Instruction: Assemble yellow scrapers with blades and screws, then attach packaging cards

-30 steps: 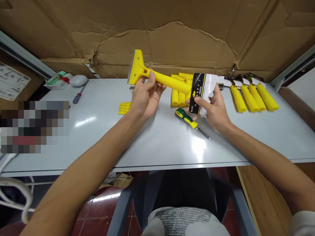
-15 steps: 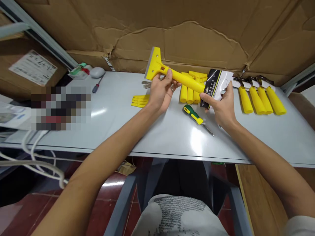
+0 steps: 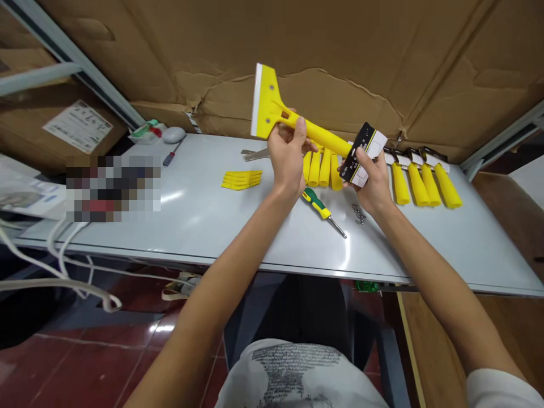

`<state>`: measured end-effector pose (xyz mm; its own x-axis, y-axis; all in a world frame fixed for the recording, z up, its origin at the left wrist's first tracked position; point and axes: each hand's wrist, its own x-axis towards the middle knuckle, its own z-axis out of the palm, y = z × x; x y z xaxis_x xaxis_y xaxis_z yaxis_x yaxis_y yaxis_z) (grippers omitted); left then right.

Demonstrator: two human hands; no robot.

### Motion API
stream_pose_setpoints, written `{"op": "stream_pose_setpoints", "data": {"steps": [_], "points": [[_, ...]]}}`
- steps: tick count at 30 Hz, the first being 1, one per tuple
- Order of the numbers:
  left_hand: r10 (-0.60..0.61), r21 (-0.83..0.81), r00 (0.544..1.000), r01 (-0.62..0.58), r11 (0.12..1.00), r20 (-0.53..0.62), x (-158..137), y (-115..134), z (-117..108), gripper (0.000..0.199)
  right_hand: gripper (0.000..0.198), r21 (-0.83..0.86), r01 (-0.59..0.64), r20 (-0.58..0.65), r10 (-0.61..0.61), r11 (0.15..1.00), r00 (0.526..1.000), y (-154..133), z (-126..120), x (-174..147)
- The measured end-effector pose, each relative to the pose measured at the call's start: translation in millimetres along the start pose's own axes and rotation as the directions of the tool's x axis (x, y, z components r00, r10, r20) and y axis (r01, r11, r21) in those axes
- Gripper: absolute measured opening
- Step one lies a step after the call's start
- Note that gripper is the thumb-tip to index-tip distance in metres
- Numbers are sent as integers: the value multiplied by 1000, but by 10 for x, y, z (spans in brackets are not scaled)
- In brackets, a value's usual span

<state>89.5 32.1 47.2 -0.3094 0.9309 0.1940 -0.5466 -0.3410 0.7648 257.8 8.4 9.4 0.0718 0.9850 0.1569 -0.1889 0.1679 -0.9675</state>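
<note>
A bright yellow plastic scraper, flared at the head and long in the handle, hung above the worktop in the upper middle of the frame, its pale-edged head toward the left. At the handle's far end was a black-and-white printed card; whether the handle merely met it or had entered an opening could not be told.

The step in hand seemed to be fitting card and handle together. The next move, by this reading, called for a steady scraper, the card lined up with the handle's end, and gentle pressure so as not to crease it.

The left hand was closed on the neck just below the head, thumb on the near side, the other fingers curled behind. The right hand pinched the card, thumb flat across its printed face, fingers mostly hidden behind.

Below them, near the centre, lay a green-and-yellow-handled screwdriver with a metal shaft, and a small heap of metal screws. Left of centre was a stack of flat yellow plastic pieces; at the right, a row of yellow handles with cards rested on the glossy pale worktop.
</note>
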Motion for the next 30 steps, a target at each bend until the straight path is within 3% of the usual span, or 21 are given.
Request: {"op": "stream_pose_setpoints", "data": {"steps": [6,10,13,20,26,30], "points": [[5,-10,1000,-4,1000,8,-69,-17,-100,13,92,8,-27,-28,27,1000,999,76,-16,40],[-6,9,1000,6,1000,2,-113,-31,-122,28,91,2,-40,-97,40,999,994,108,-11,45],[-9,33,1000,9,999,-4,-97,-18,-87,27,86,18,-42,-70,43,999,997,95,-20,52],[-60,11,990,59,998,124,134,95,-20,15,86,12,-2,-41,3,1000,999,-5,-144,127],[-147,7,956,151,989,252,222,-132,-237,24,84,-71,5,13,-4,997,1000,56,-329,190],[-179,-7,942,189,982,286,209,-231,-439,31,80,-109,41,11,-40,993,999,111,-303,159]]}}
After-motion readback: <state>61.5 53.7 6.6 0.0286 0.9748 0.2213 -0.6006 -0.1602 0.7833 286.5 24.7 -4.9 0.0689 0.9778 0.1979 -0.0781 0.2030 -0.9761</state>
